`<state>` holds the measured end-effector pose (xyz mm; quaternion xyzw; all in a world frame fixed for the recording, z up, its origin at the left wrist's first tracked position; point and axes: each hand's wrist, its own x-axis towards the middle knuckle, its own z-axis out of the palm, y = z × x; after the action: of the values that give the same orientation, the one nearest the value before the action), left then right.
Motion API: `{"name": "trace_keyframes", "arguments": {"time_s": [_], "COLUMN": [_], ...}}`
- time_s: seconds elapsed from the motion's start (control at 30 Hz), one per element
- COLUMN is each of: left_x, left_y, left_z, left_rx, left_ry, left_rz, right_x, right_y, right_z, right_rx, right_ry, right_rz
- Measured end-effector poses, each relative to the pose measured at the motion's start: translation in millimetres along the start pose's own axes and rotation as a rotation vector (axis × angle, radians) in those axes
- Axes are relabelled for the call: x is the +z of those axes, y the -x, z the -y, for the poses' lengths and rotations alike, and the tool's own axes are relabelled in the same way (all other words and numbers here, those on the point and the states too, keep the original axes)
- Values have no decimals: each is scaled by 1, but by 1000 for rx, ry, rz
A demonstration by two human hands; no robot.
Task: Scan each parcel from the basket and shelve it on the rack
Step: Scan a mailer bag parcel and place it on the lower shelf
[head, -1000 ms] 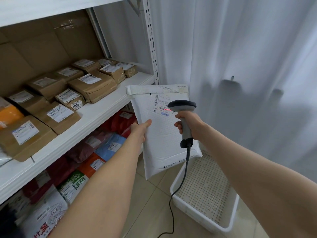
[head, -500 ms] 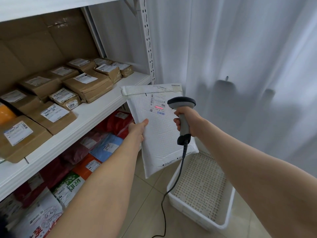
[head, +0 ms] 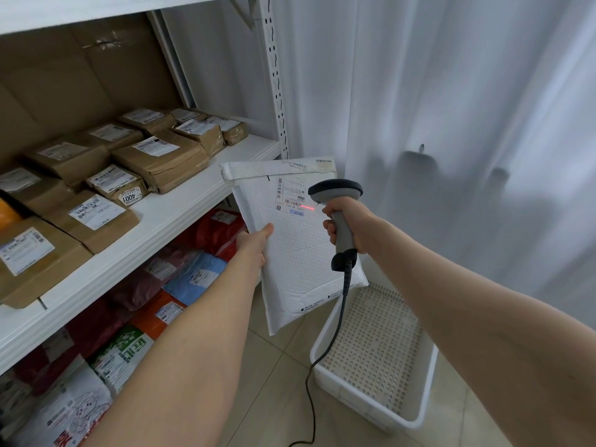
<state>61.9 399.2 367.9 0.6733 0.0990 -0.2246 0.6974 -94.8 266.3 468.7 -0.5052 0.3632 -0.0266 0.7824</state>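
I am holding the parcel (head: 296,253) upright in the air, just right of the rack (head: 180,208), my left hand (head: 254,243) pinching its left edge. My right hand (head: 350,225) is gripping the scanner (head: 335,190), its red line falling beside the label (head: 290,195). The basket (head: 371,404) is sitting on the floor below.
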Motion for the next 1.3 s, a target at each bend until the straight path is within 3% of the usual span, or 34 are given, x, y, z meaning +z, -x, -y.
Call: {"name": "trace_keyframes", "arguments": {"time_s": [0.9,1.1,1.3], "left_x": [-13,-21,-30], "left_y": [3,0,3], "left_z": [-13,-12,2], "left_rx": [-18,-20,-22], "left_ry": [-42,-40,-65], "left_rz": [3,32,47], "right_x": [17,20,15], "right_y": [2,-4,-21], "right_z": [4,-4,-30], "right_rx": [-26,-25,53], "right_ry": [16,-88,-121], "right_rz": [25,37,-69]}}
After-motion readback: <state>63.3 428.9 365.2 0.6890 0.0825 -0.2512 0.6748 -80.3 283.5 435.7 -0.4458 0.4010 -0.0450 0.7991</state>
